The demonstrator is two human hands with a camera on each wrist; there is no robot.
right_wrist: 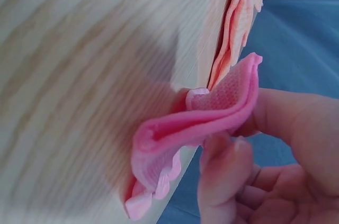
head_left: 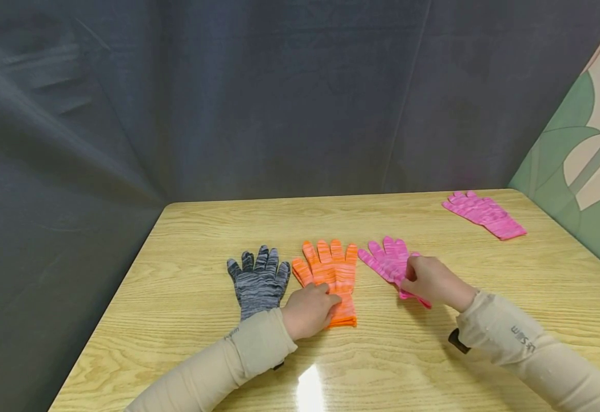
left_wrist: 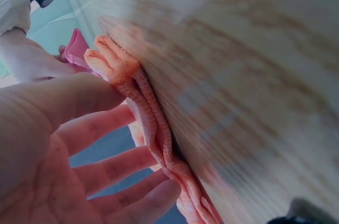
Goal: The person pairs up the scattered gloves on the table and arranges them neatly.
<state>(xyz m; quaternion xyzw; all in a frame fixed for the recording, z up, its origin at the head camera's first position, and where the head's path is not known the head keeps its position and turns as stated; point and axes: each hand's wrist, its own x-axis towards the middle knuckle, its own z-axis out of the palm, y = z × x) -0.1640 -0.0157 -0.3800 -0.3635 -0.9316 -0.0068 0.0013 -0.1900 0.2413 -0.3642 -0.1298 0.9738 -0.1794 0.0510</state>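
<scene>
An orange knitted glove [head_left: 333, 269] lies flat on the table, fingers toward the back. My left hand [head_left: 310, 312] rests on it; in the left wrist view the fingers [left_wrist: 122, 168] stretch out and touch the glove [left_wrist: 153, 123]. To the right, my right hand [head_left: 430, 279] pinches a pink glove [head_left: 389, 260] near its cuff. The right wrist view shows the pink cuff [right_wrist: 196, 121] raised off the table between thumb and fingers of the right hand [right_wrist: 275, 166], with the glove's fingers still down on the wood.
Left of the orange glove lies a grey-black striped glove [head_left: 261, 283], its cuff partly behind my left sleeve [head_left: 217, 360]. A second pink glove [head_left: 485, 214] lies at the table's back right. A dark curtain [head_left: 289, 103] hangs behind the wooden table [head_left: 176, 274].
</scene>
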